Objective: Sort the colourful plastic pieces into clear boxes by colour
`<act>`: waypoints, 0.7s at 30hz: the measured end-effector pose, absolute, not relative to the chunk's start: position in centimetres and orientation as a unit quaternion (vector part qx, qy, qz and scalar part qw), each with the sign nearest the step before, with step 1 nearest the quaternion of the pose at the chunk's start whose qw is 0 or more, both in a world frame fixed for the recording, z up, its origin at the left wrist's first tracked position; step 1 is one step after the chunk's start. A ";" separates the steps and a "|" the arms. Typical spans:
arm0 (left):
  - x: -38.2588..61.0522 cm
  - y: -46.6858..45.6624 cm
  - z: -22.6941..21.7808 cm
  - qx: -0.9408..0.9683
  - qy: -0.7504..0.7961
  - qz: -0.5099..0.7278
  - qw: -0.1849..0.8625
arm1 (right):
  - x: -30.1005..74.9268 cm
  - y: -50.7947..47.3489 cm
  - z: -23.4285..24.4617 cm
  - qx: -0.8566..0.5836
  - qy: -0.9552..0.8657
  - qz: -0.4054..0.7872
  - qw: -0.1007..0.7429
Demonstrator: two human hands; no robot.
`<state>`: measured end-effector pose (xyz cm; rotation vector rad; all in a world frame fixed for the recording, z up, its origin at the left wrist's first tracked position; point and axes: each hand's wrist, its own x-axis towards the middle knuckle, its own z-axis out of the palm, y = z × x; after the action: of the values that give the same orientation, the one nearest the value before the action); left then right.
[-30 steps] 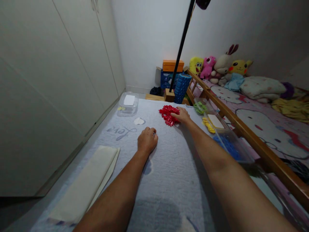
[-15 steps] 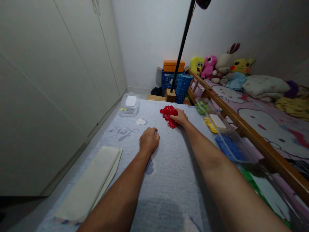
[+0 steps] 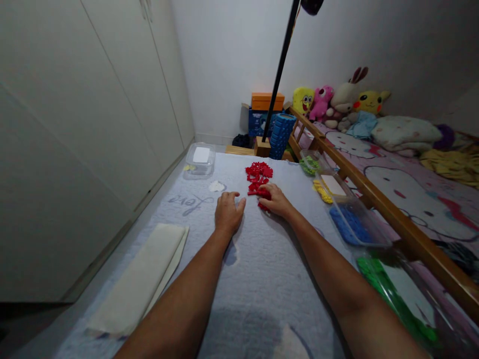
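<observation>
A pile of small red plastic pieces (image 3: 259, 172) lies on the pale blue mat (image 3: 258, 279), trailing toward me. My right hand (image 3: 273, 200) rests at the near end of that trail, its fingers curled over a few red pieces. Just to its left, my left hand (image 3: 227, 212) lies on the mat with the fingers stretched out and pointing toward the red pieces, holding nothing. The two hands are a short gap apart.
A clear tub (image 3: 200, 159) and a white scrap (image 3: 216, 186) sit far left on the mat, a folded cream cloth (image 3: 142, 279) near left. Clear tubs of green (image 3: 309, 165), yellow (image 3: 322, 192) and blue pieces (image 3: 350, 223) line the wooden bed rail (image 3: 377, 199). A black pole (image 3: 279, 75) stands behind.
My right hand has drawn back toward me, dragging some red pieces out of the pile. My left hand has uncurled from a loose fist to stretched fingers.
</observation>
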<state>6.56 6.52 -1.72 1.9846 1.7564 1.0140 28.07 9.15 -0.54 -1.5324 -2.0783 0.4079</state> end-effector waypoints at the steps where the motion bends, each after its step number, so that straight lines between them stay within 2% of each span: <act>1: 6.5 6.6 -1.8 0.690 0.608 0.363 0.150 | 27.7 8.7 -0.1 -0.541 -0.780 0.175 0.261; 5: 6.4 6.8 -1.9 0.684 0.595 0.392 0.156 | 26.9 8.0 2.1 -0.425 -0.814 0.316 0.239; 8: 6.4 6.8 -2.0 0.682 0.592 0.395 0.168 | 27.0 9.4 2.8 -0.425 -0.781 0.360 0.284; 11: 6.4 6.8 -2.1 0.679 0.598 0.390 0.175 | 27.6 12.2 2.3 -0.526 -0.710 0.309 0.353; 13: 6.5 6.8 -2.1 0.676 0.604 0.384 0.177 | 27.9 14.3 1.7 -0.618 -0.650 0.230 0.378; 16: 6.5 6.7 -2.0 0.677 0.608 0.375 0.178 | 28.0 17.0 0.8 -0.706 -0.597 0.135 0.356; 21: 6.6 6.6 -1.7 0.677 0.615 0.364 0.176 | 27.0 19.6 0.0 -0.757 -0.574 0.117 0.289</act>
<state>6.56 6.57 -1.74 1.9162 1.7427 1.0297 27.01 19.59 0.04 -2.0205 -1.5311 0.3123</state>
